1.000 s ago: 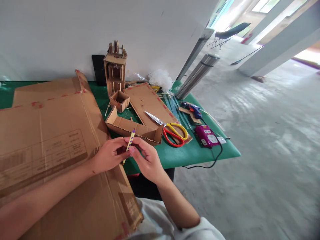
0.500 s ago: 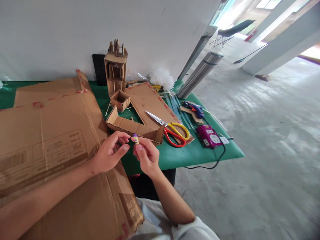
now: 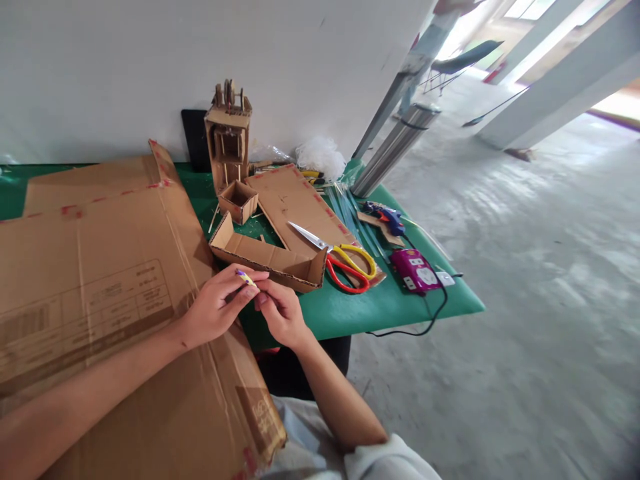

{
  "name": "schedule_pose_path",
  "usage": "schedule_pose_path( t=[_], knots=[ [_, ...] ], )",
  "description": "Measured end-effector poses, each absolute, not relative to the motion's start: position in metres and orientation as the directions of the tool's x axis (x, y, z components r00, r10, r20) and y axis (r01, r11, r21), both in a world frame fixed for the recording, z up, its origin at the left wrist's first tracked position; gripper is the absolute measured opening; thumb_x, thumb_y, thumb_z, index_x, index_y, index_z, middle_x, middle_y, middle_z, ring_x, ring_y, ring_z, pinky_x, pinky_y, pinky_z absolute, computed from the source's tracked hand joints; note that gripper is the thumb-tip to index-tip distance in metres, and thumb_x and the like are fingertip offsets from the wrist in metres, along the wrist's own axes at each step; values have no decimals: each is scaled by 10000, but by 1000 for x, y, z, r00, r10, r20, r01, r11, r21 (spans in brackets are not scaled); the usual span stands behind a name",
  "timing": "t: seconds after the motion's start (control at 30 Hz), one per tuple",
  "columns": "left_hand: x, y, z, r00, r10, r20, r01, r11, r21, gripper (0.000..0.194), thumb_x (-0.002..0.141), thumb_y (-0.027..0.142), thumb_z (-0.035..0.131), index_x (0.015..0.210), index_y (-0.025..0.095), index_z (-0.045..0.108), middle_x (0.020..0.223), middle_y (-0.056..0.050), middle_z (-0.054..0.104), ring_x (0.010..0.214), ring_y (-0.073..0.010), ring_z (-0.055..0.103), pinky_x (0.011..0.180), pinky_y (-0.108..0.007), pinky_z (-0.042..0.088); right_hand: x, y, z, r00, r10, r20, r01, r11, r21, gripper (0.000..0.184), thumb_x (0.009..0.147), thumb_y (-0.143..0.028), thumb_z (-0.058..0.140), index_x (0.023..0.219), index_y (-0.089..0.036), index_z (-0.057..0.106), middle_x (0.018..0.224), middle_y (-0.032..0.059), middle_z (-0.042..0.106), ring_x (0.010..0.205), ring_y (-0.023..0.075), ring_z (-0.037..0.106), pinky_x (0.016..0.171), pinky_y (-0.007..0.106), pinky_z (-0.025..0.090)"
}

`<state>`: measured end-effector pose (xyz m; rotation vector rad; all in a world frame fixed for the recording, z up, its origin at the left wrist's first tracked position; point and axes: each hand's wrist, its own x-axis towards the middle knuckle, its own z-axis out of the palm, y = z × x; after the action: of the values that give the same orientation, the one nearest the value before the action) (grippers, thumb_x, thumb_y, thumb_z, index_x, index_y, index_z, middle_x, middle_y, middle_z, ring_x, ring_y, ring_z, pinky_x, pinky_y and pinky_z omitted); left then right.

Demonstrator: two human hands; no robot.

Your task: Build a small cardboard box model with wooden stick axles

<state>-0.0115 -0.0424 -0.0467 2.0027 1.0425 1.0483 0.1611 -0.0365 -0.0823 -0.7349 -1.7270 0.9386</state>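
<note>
A short, slim stick (image 3: 247, 278), purple at one end and pale yellow with dark marks along its body, lies tilted between my two hands; its kind is too small to make out. My left hand (image 3: 220, 302) pinches it between thumb and fingers. At its lower end, the bent fingers of my right hand (image 3: 283, 313) close on it, touching my left fingertips. Just beyond the hands stands an open cardboard tray (image 3: 270, 257). Scissors (image 3: 350, 267) with red and yellow handles rest to the right, blades over a flat cardboard piece (image 3: 300, 200).
A large cardboard sheet (image 3: 115, 267) covers the left side. Behind stand a cardboard tower (image 3: 227, 143) and a small cardboard box (image 3: 239, 201). On the right of the green table (image 3: 325, 317) are a glue gun (image 3: 385, 217), a purple power strip (image 3: 414, 270) and its cable.
The stick has shifted left and tipped over, from my right fingers alone into my left hand's pinch too. My hands have come together. A blurred person appears at the upper right.
</note>
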Motion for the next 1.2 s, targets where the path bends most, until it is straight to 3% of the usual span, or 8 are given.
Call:
schedule_pose_path(
  t=[0.33, 0.53, 0.7, 0.9, 1.2],
  knots=[
    [-12, -41, -45, 395, 841, 370, 366, -513, 776, 320, 1043, 345, 475, 1241, 213, 689, 1151, -87, 687, 1033, -171, 645, 930, -294, 527, 162, -37, -88, -287, 834, 471, 10, 494, -869, 301, 1003, -324, 459, 997, -188, 727, 712, 11, 646, 595, 118, 526, 599, 258, 460],
    [-11, -40, -46, 389, 851, 353, 369, -495, 787, 316, 1045, 347, 472, 1225, 213, 694, 1168, -91, 699, 984, -170, 649, 920, -313, 538, 162, -37, -87, -276, 842, 463, 33, 490, -871, 336, 1006, -339, 449, 956, -196, 749, 684, 17, 617, 607, 132, 525, 603, 275, 458],
    [-11, -41, -45, 397, 840, 371, 365, -515, 775, 314, 1043, 357, 475, 1191, 209, 709, 1183, -96, 709, 1073, -190, 647, 934, -320, 534, 162, -37, -90, -266, 860, 436, 6, 454, -891, 325, 995, -346, 464, 878, -198, 729, 653, 11, 607, 591, 133, 531, 590, 278, 461],
    [-11, -41, -46, 409, 839, 358, 369, -511, 776, 302, 1044, 346, 476, 1203, 216, 697, 1223, -91, 703, 1089, -187, 649, 946, -323, 532, 162, -38, -95, -264, 875, 405, -81, 398, -914, 311, 987, -332, 454, 1009, -190, 729, 699, 8, 638, 594, 121, 557, 592, 266, 485],
    [-11, -40, -46, 413, 835, 364, 363, -517, 776, 310, 1044, 339, 476, 1236, 218, 687, 1199, -88, 702, 1078, -181, 649, 947, -310, 530, 163, -38, -90, -268, 882, 389, -93, 378, -921, 317, 987, -361, 497, 980, -171, 750, 666, 10, 634, 567, 109, 530, 557, 248, 463]
  ],
)
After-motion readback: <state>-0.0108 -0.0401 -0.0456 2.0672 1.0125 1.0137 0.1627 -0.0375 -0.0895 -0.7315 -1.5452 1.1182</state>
